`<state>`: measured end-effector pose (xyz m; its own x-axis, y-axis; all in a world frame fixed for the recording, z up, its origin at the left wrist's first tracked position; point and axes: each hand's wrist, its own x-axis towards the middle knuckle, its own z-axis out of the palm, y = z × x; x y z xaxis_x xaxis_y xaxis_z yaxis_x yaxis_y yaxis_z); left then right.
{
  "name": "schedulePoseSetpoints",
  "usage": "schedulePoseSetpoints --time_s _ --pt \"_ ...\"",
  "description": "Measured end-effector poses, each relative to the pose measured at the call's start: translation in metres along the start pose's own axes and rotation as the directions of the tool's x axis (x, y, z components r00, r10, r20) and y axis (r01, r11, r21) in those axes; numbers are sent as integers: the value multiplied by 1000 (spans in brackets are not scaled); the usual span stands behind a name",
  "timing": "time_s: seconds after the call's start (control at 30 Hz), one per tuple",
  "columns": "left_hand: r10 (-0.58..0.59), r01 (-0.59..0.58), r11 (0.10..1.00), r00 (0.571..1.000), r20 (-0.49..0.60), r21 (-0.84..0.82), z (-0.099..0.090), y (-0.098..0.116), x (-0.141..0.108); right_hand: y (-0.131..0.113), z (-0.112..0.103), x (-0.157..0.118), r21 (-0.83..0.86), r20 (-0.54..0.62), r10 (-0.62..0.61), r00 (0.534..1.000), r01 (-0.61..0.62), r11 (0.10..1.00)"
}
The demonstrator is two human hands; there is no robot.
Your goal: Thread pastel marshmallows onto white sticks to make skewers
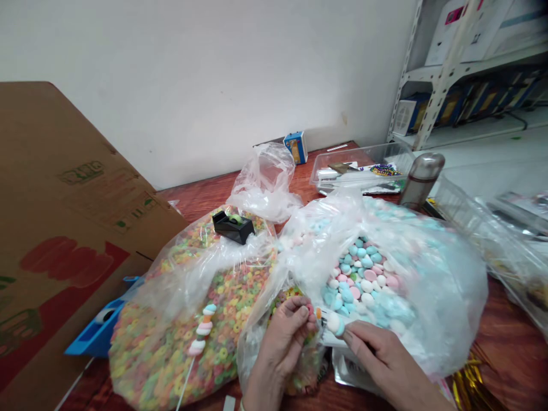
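My left hand is closed, its thumb and fingers pinching a small pink ring beside an orange piece. To its right, my right hand grips a blue and white candy between thumb and forefinger. Behind my hands lies an open clear bag of pink, blue and white candies. A big bag of colourful rings spreads to the left, and a finished-looking stick of threaded candies rests on it. A smaller bag of rings sits under my left hand.
A black tape dispenser sits on the ring bag. Left are a cardboard box and a blue dispenser. Behind stand a clear tray and a metal flask; gold foil lies front right.
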<state>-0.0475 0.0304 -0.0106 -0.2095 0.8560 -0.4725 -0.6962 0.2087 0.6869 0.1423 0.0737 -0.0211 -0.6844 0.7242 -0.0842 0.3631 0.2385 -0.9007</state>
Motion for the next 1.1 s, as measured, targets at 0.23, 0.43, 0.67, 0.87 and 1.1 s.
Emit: schedulePoseSetpoints --time_s 0.23,0.43,0.67,0.87,1.1 --pt "244 -183 909 962 -121 375 10 -10 -1 0 0 -4 -237 -34 100 994 -106 966" --pt "546 -392 572 837 22 720 22 -18 -3 -5 8 -3 -319 -97 159 983 -182 930" --pt "455 -351 740 889 -43 574 24 -35 8 -7 12 3 -122 -232 31 972 -61 991" --pt "484 -337 731 869 -102 593 37 -27 15 1 4 1 -124 -215 -26 976 -1 992" --pt "542 -476 620 835 97 624 46 -47 22 8 -1 4 -52 -278 44 959 -60 997"
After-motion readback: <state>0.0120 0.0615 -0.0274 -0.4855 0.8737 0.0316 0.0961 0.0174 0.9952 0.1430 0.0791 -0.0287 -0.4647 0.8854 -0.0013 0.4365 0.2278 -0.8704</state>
